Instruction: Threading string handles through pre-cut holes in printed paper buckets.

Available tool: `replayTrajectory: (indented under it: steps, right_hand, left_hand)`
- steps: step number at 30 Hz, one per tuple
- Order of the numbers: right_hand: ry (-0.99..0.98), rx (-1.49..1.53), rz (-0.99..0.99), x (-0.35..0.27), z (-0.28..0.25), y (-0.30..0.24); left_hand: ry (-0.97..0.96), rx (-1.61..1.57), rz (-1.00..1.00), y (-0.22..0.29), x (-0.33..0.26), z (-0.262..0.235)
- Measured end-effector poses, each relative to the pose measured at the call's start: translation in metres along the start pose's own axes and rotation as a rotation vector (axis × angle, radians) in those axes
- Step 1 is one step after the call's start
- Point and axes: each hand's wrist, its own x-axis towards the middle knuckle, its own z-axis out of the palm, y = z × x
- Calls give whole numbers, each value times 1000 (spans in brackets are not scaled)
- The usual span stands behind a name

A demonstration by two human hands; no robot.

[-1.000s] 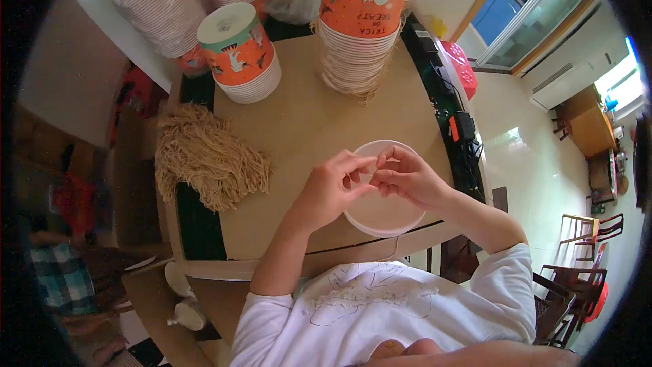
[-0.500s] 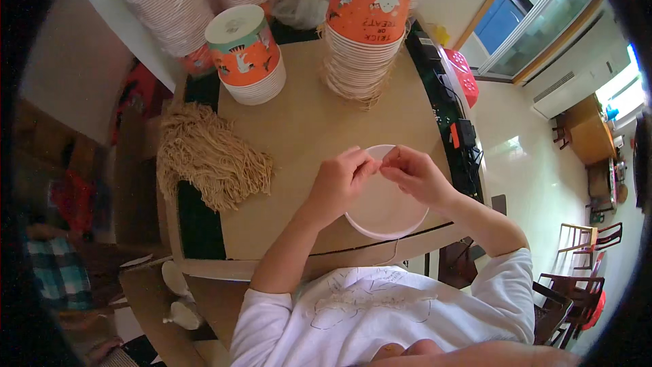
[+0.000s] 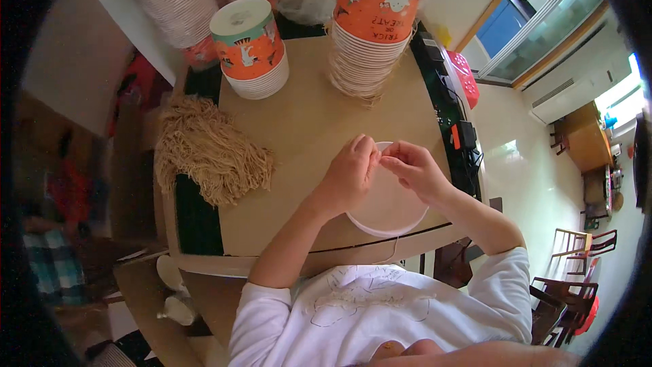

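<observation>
My left hand (image 3: 349,175) and my right hand (image 3: 415,171) meet fingertip to fingertip above a white paper bucket (image 3: 388,209), whose open mouth faces up. Both hands are closed in a pinch. Whatever lies between the fingertips is too small to make out. From the bucket's near rim a thin cord (image 3: 396,248) hangs over the table's front edge. To the left of my left hand lies a thick bundle of tan cords (image 3: 210,153), loose ends toward the right.
A short stack of orange and green buckets (image 3: 250,51) stands upside down at the back left. A taller stack (image 3: 375,27) rises at the back centre, with cords around its lower part. Wrapped bucket stacks (image 3: 173,3) stand behind. A power strip (image 3: 464,134) runs along the right edge.
My left hand has turned slightly, its knuckles now higher, and its fingertips press closer to my right hand's. The view has shifted a little; the bucket stays in place.
</observation>
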Motion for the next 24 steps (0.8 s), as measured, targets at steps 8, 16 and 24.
replayTrajectory:
  steps: [8,16,24]
  right_hand:
    - [18,58,88,9,2,6]
    - [43,304,276,19,11,24]
    - [95,298,291,24,19,31]
  left_hand:
    - [-50,-23,29,-8,2,-12]
    - [37,-216,-267,-40,5,-13]
    - [-140,-295,-180,-52,-4,-10]
